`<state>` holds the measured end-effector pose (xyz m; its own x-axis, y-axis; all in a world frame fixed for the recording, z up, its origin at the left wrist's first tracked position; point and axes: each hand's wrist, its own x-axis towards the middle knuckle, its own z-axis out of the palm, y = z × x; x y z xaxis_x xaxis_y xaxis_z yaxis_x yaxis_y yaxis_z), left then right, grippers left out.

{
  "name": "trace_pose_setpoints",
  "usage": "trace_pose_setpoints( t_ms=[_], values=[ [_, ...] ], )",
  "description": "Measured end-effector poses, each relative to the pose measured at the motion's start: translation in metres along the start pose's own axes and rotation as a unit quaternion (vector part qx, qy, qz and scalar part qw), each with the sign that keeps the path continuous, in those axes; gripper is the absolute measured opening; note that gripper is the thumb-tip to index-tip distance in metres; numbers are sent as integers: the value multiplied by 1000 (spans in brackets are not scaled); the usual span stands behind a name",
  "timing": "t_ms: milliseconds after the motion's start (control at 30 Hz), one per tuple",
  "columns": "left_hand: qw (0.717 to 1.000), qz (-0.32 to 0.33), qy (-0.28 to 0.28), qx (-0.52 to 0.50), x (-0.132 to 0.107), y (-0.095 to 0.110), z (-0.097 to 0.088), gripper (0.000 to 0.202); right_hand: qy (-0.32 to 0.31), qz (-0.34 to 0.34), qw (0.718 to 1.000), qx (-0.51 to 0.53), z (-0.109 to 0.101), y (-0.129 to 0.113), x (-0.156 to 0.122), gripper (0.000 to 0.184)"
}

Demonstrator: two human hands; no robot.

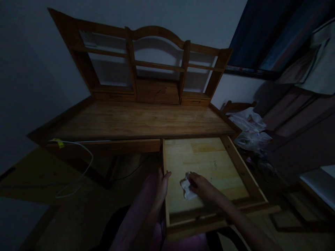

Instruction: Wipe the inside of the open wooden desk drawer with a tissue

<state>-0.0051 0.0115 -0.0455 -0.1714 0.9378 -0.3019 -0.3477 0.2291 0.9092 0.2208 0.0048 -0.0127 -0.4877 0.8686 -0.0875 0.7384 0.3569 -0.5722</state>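
Note:
A wooden drawer [199, 157] is pulled out from the right side of the desk [146, 118], its pale bottom bare except for a few dark marks. My right hand [200, 184] is inside it, fingers closed on a crumpled white cloth [187, 190] that lies against the drawer's bottom. At the drawer's left side wall, my left hand [163, 181] grips the edge, with the thumb over the top and the other fingers mostly hidden on the outer side.
A wooden shelf unit [157, 64] stands on the back of the desk. From the left front hangs a white cable [90, 157] with a yellow tag. Plastic bags [250, 127] sit on a chair to the right. A stool-like frame [300, 209] stands at far right.

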Motion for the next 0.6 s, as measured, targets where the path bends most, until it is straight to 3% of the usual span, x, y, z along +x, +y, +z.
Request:
trace_pose_setpoints(
  t_ms=[100, 200, 400, 500, 600],
  values=[
    [1000, -3, -4, -9, -2, 3, 1, 59, 18, 53, 998, -18, -9, 22, -7, 32],
    [1000, 12, -5, -7, -4, 8, 2, 56, 48, 135, 988, -62, -32, 62, -20, 29],
    [1000, 13, 1, 7, -4, 11, 4, 49, 99, 339, 916, -192, -79, 143, -72, 27],
    [1000, 21, -5, 2, 0, 7, 3, 50, 118, 366, 899, -208, -85, 158, -91, 30],
    [999, 30, -26, -7, 3, 2, 1, 49, 122, 332, 915, -193, -76, 150, -92, 26]
  ],
)
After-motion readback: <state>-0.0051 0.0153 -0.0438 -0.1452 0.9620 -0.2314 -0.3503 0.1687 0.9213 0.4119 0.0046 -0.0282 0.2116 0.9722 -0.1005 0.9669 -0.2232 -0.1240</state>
